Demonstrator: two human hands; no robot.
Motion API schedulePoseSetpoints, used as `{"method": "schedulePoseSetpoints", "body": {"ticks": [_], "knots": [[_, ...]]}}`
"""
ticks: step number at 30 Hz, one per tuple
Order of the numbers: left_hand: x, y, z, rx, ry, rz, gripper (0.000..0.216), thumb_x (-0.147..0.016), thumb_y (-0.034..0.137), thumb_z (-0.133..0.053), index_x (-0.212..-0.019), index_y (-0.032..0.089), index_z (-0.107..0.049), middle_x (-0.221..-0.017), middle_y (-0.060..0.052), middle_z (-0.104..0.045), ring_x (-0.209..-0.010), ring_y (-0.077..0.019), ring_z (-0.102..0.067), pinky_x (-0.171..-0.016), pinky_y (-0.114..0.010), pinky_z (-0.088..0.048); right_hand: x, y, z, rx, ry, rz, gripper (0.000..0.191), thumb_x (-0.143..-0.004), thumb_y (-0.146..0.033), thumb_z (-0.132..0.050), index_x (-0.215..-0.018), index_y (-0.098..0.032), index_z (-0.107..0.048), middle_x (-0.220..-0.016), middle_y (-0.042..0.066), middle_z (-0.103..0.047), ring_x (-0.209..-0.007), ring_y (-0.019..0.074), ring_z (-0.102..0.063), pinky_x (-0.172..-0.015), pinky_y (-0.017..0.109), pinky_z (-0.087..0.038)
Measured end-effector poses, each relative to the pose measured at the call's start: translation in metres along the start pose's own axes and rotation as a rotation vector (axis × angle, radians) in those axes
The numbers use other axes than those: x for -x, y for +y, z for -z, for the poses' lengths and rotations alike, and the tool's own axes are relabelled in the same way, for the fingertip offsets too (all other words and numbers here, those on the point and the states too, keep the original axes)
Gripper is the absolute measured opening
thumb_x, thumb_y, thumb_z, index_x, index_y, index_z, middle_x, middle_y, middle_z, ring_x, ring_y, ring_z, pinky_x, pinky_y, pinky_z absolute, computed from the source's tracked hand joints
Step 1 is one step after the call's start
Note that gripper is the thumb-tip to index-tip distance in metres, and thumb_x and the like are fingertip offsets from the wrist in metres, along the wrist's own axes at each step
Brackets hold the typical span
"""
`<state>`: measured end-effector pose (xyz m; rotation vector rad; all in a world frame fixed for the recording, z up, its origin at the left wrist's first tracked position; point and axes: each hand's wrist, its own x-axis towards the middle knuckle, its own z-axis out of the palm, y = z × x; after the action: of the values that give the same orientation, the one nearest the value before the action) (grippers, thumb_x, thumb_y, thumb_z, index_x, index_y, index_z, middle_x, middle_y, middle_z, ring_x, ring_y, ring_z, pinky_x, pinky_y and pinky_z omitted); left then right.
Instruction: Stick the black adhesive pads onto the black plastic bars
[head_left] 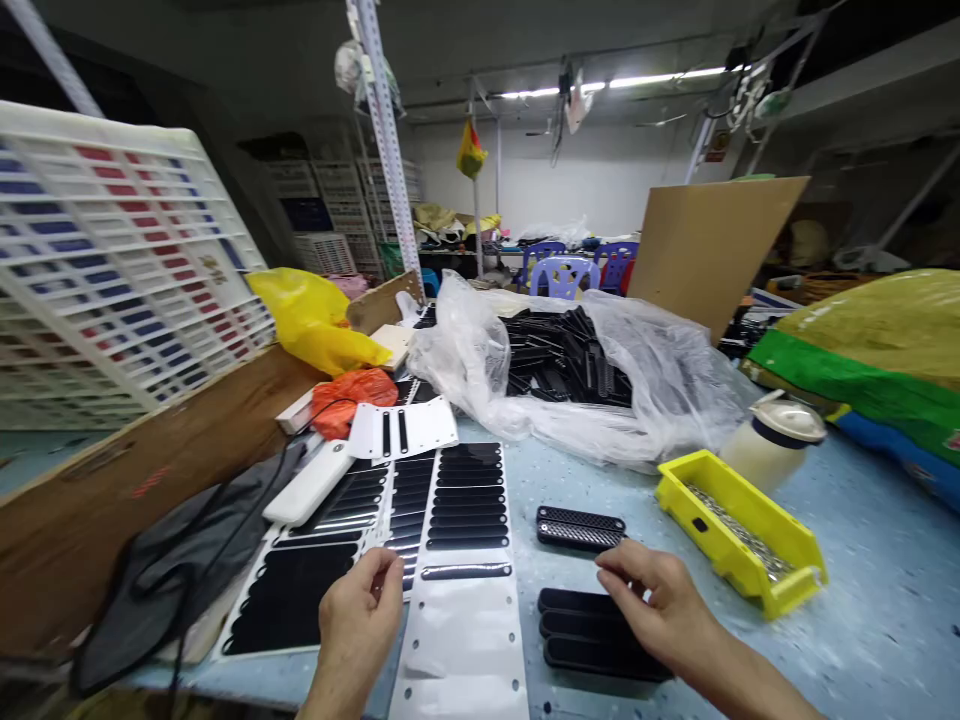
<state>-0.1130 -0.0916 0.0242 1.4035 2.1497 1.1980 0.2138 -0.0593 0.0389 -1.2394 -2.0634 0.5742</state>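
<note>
My left hand (361, 612) is raised at the left edge of a white backing sheet (461, 640), thumb and fingertips pinched together; whatever they hold is too small or hidden. Black adhesive strips (469, 500) line the sheet's upper part, with a single strip lower down. My right hand (664, 605) hovers over a row of smooth black oblong pieces (581, 630), its thumb and forefinger drawn together. Nothing can be made out between those fingertips. Just beyond them lie black pieces with a textured face (579, 528).
A yellow bin (795, 540) of small metal parts stands at the right, by a cream jug (776, 440). Behind is a clear plastic bag (645, 400) full of black pieces. More strip sheets (296, 600), an orange bag (352, 400) and a white crate (120, 250) are left.
</note>
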Motion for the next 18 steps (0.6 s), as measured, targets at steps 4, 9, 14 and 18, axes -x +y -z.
{"method": "schedulePoseSetpoints", "body": {"ticks": [4, 9, 14, 18], "knots": [[0.018, -0.021, 0.0, 0.179, -0.01, 0.079, 0.013, -0.066, 0.034, -0.067, -0.067, 0.022, -0.065, -0.059, -0.001, -0.067, -0.058, -0.0208, -0.065, -0.052, -0.027, -0.047, -0.009, -0.035, -0.044, 0.038, -0.16, 0.119, 0.02, -0.085, -0.017, -0.049, -0.091, -0.017, -0.068, -0.083, 0.009, -0.067, -0.077, 0.0216, -0.064, -0.069, 0.033, -0.051], [0.026, -0.019, -0.018, 0.578, -0.007, 0.356, 0.036, -0.058, 0.036, -0.075, -0.087, 0.017, -0.064, -0.063, 0.0, -0.063, -0.063, -0.024, -0.069, -0.051, -0.031, -0.055, -0.038, -0.062, -0.08, 0.217, -0.453, 0.01, 0.025, -0.082, -0.01, -0.052, -0.1, -0.013, -0.069, -0.099, 0.014, -0.067, -0.096, 0.0262, -0.062, -0.084, 0.036, -0.048], [0.013, -0.008, -0.024, 0.849, -0.15, 0.512, 0.057, -0.057, 0.037, -0.081, -0.102, 0.012, -0.057, -0.063, -0.003, -0.066, -0.049, -0.0202, -0.066, -0.032, -0.02, -0.039, -0.051, -0.07, -0.103, 0.393, -0.572, 0.018, 0.02, -0.081, -0.012, -0.055, -0.093, -0.009, -0.07, -0.103, 0.018, -0.067, -0.099, 0.0303, -0.06, -0.086, 0.037, -0.045], [0.005, -0.001, -0.029, 0.947, -0.261, 0.549, 0.059, -0.062, 0.048, -0.079, -0.1, 0.008, -0.061, -0.048, 0.001, -0.059, -0.033, -0.0093, -0.051, -0.028, -0.014, -0.022, -0.042, -0.072, -0.112, 0.416, -0.581, 0.041, 0.021, -0.081, -0.009, -0.052, -0.09, -0.01, -0.071, -0.1, 0.017, -0.069, -0.098, 0.0325, -0.06, -0.085, 0.041, -0.045]]}}
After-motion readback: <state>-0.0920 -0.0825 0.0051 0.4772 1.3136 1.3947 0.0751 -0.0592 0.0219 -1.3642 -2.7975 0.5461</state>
